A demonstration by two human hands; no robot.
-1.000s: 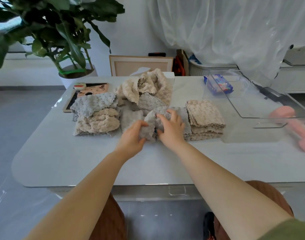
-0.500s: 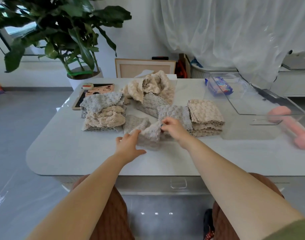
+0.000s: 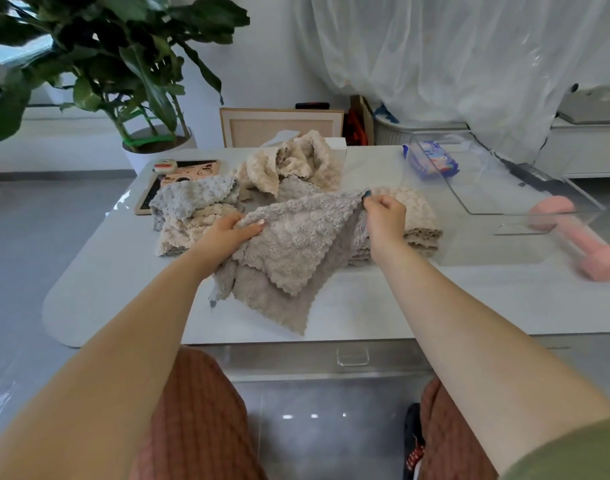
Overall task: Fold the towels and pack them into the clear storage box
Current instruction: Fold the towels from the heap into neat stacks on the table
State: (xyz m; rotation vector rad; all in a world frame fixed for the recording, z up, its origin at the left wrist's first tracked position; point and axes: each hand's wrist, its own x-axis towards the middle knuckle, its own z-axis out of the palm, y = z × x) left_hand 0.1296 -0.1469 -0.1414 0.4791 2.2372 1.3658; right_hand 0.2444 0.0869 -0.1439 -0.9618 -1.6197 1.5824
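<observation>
A fluffy grey-beige towel (image 3: 293, 251) hangs spread above the white table (image 3: 435, 306), one corner drooping towards the front edge. My left hand (image 3: 232, 230) grips its left edge. My right hand (image 3: 383, 211) pinches its upper right corner. Behind my right hand is a stack of folded beige towels (image 3: 421, 220). To the left lies a rumpled grey and beige pile of towels (image 3: 189, 213), and a crumpled cream towel (image 3: 293, 161) lies further back. The clear storage box (image 3: 497, 174) stands at the right, holding nothing but a blue packet seen through it.
A pink dumbbell (image 3: 580, 237) lies at the table's right edge beside the box. A blue packet (image 3: 431, 161) sits behind the box. A tablet and a pink case (image 3: 179, 178) lie at the back left. A potted plant (image 3: 123, 81) stands beyond the table.
Both hands were bunched on a crumpled towel on the table. They have since lifted it and drawn apart, so the towel now hangs spread between them.
</observation>
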